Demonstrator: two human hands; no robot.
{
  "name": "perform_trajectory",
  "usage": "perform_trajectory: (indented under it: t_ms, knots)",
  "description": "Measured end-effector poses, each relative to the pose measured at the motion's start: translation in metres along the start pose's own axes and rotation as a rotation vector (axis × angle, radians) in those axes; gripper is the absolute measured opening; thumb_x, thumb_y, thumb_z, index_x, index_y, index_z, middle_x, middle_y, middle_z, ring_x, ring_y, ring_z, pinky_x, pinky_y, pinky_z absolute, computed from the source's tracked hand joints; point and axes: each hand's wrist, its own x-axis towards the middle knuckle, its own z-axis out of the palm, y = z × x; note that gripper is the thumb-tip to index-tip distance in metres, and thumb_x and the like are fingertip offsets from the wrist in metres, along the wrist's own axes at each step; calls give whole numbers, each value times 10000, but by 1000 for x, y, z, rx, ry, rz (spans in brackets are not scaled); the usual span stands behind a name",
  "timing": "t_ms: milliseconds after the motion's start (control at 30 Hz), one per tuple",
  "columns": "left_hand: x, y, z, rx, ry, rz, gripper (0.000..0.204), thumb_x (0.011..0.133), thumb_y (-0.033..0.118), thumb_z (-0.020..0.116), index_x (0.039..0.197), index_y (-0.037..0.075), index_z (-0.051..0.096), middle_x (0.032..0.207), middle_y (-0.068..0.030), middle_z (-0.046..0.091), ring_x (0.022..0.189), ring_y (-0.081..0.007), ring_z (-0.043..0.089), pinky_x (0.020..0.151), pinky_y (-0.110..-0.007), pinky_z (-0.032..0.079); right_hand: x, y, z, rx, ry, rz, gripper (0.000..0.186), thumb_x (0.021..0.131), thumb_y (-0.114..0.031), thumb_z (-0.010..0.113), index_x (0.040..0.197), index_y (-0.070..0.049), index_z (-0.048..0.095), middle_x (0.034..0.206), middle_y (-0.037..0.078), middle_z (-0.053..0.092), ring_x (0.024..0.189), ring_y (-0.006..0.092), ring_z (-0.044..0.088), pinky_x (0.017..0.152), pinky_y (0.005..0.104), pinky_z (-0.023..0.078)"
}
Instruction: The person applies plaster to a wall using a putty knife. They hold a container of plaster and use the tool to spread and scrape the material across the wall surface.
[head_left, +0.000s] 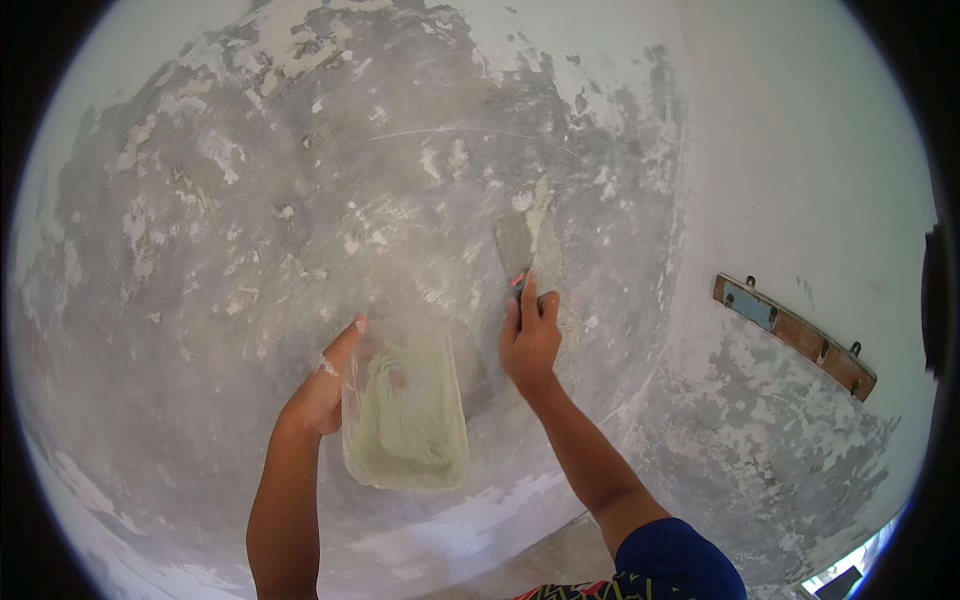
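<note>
My right hand grips the handle of a putty knife, its wide blade laid against the patchy grey wall. Along the blade's right side runs a pale streak of putty. In my left hand is a clear plastic tub, held by its left side with the opening toward me. Pale greenish putty coats the inside of the tub. Some white putty sticks to the left hand near the thumb. The fingers behind the tub are mostly hidden.
A wooden rack with hooks hangs on the adjoining right wall. Flaking white paint covers the upper wall. A strip of floor shows at the bottom, and a bright opening lies at the lower right.
</note>
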Motion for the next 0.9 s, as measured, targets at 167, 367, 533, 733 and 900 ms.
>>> perform_trajectory:
  t_ms: [167,367,533,733,900]
  knots:
    - [6,-8,-4,-13,-44,-1,903,968,734,526,1445,-33,526,1302,-225,627,1157,-304,652,990,-445,542,-40,-3,-29,81,-114,-66,482,929,-60,717,1397,6,620,904,110,494,656,212,532,556,320,473]
    - [6,-8,-2,-16,-42,5,869,992,700,523,1457,-34,504,1297,-190,631,1134,-272,657,987,-434,539,26,7,-78,365,-35,40,360,927,-54,731,1276,27,692,849,68,626,617,116,530,496,244,403]
    - [9,-10,-5,-30,-33,-17,860,994,684,539,1493,-13,476,1357,-187,614,1211,-286,629,1037,-437,513,124,26,-90,1002,-132,428,240,1065,-199,588,1101,7,705,781,69,670,510,90,516,463,252,395]
    - [9,-8,-5,-31,-33,-46,882,978,697,555,1531,17,451,1440,-195,562,1301,-299,578,1094,-444,474,204,44,-69,1022,-410,479,344,1100,-313,542,975,-12,653,658,54,593,492,116,486,453,275,362]
    - [7,-8,-5,27,-1,-57,907,967,712,556,1534,12,449,1470,-202,542,1345,-313,543,1122,-450,449,236,66,-61,495,-453,306,443,1068,-395,599,934,7,727,639,13,564,539,84,479,505,284,371]
